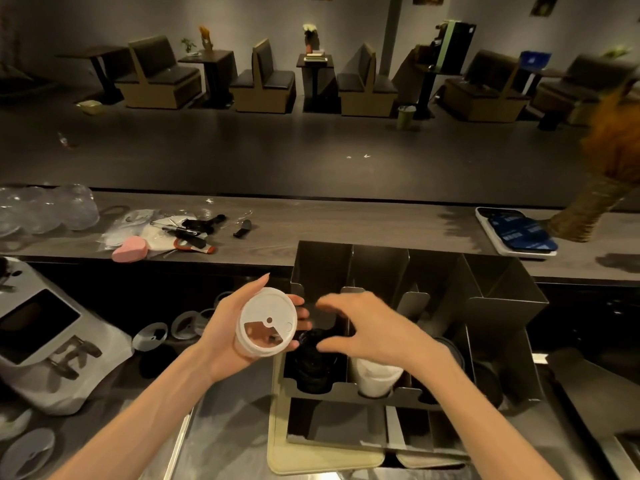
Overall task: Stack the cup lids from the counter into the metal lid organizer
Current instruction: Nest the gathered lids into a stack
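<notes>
Our left hand (225, 334) grips a white stack of lids (266, 323) just left of the organizer (502, 306); light, thin, slippery plastic, best held by its rim. Our right hand (374, 327) hovers spread, fingers (329, 303) empty.

A café seen from behind its service bench (346, 223): upholstered booth seats (263, 81) and small dining tables (313, 64) line the far wall, while a metal lid organizer (502, 296) with stacked cup lids (375, 375) stands near.
</notes>
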The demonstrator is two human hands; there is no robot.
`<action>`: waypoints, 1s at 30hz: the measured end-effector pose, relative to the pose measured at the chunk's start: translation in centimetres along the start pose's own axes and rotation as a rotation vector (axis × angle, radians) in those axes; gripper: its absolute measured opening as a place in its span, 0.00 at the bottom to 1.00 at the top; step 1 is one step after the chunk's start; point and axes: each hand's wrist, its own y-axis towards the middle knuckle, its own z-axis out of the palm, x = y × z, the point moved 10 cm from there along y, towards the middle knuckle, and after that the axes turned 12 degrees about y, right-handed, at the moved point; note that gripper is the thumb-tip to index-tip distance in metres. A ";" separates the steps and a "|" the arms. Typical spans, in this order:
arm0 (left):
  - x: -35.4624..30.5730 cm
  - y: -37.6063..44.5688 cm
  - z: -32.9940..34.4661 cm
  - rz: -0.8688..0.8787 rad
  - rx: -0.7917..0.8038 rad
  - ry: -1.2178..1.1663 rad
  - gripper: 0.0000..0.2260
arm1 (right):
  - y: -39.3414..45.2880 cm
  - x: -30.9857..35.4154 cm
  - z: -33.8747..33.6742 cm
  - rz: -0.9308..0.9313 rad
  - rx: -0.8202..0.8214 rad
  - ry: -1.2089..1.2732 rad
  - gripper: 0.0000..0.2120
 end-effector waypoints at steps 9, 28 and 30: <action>1.2 1.1 5.8 -0.031 0.089 0.081 0.27 | -4.1 3.3 -2.4 -0.171 -0.084 0.061 0.48; 2.8 1.9 11.6 -0.039 0.251 0.502 0.20 | -7.7 -1.6 -4.0 -0.151 -0.138 0.135 0.43; 2.6 2.1 11.8 -0.017 0.256 0.599 0.23 | -7.8 -2.4 -4.2 -0.131 -0.156 0.167 0.44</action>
